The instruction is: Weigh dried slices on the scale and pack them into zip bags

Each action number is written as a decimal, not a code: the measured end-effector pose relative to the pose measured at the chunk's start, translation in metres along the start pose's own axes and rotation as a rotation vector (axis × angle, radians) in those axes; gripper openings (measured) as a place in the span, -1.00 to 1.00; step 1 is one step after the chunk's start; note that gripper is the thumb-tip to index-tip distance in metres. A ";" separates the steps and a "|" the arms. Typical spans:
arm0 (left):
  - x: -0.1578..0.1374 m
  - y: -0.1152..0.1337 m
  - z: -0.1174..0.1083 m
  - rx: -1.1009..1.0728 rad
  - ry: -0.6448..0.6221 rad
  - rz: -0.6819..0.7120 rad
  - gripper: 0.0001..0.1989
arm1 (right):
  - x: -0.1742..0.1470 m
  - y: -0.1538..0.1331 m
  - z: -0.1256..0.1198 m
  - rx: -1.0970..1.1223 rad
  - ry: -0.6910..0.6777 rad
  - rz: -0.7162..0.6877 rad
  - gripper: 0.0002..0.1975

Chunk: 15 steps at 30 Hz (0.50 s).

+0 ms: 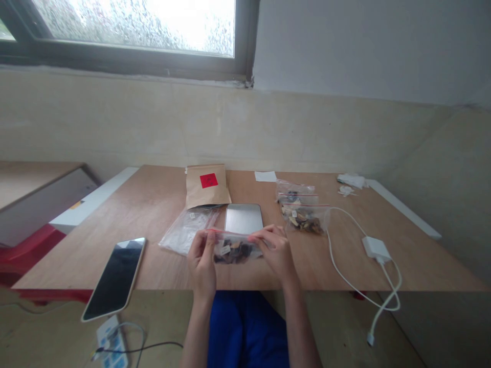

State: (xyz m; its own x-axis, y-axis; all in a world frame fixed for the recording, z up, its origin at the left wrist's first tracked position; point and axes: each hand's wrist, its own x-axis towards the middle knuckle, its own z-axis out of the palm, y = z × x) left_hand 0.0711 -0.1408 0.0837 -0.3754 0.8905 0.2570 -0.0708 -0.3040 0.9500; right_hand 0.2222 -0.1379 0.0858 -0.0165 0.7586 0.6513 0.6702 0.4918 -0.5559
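Both hands [203,261] grip the clear bag [236,250] (red along its top) lying between them.

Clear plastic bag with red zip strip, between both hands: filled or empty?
Filled, at least partly: dark brown pieces show inside the clear plastic bag.

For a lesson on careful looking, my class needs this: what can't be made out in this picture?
All in the head view:
Writing on the label of the held bag: too small.
Near edge of the metal plate: hidden by the held bag and the right hand.
Print on the red sticker: too small.
Inside of the paper bag: hidden by its paper.
Scene outside the window: blurred by the glass.
Near end of the power strip: cut off by the bottom edge.
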 end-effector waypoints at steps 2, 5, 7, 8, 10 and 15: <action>0.000 -0.002 -0.001 -0.026 -0.001 -0.008 -0.75 | -0.001 0.001 -0.002 -0.004 0.015 0.005 -0.76; -0.001 -0.003 0.000 -0.071 0.023 -0.016 -0.75 | -0.001 0.001 -0.003 0.015 0.024 0.003 -0.76; -0.001 -0.004 0.002 -0.104 0.046 -0.029 -0.76 | -0.001 0.000 -0.004 0.044 0.004 0.022 -0.78; 0.000 -0.004 0.003 -0.120 0.056 -0.039 -0.76 | -0.001 0.001 -0.005 0.064 -0.016 0.040 -0.79; 0.000 -0.004 0.003 -0.156 0.079 -0.065 -0.77 | -0.001 0.004 -0.008 0.099 -0.064 0.080 -0.77; 0.001 -0.003 0.006 -0.259 0.104 -0.151 -0.78 | -0.004 0.018 -0.015 0.146 -0.079 0.192 -0.71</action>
State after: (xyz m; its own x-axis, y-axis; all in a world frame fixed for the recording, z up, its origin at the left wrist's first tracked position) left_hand 0.0769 -0.1371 0.0819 -0.4344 0.8967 0.0848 -0.3610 -0.2596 0.8957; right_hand 0.2452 -0.1388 0.0806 0.0389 0.8721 0.4877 0.5526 0.3879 -0.7377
